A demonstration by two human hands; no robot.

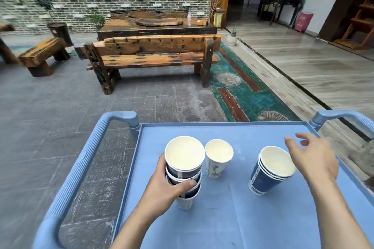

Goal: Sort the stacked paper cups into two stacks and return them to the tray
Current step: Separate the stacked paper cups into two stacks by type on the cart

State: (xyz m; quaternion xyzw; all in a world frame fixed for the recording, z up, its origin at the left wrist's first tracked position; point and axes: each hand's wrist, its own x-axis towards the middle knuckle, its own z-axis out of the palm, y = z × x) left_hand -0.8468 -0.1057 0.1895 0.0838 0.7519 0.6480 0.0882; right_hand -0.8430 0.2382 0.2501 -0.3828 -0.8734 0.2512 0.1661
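Paper cups in three groups on the blue tray (232, 218). On the left, a mixed stack (185, 170), about four cups: three dark blue, one white at the bottom. Wrapped around its middle by the left hand (162, 190), thumb across the front. Next, one white cup (217, 157) alone, upright, just beside the mixed stack, with a thin drawing on its side; writing too small to read. Farther right, a blue stack (269, 170), three rims showing, tilted toward the left, with white marks down the side, not readable. Above its right rim, the right hand (313, 157), fingers spread, holding nothing. All cups cream inside.
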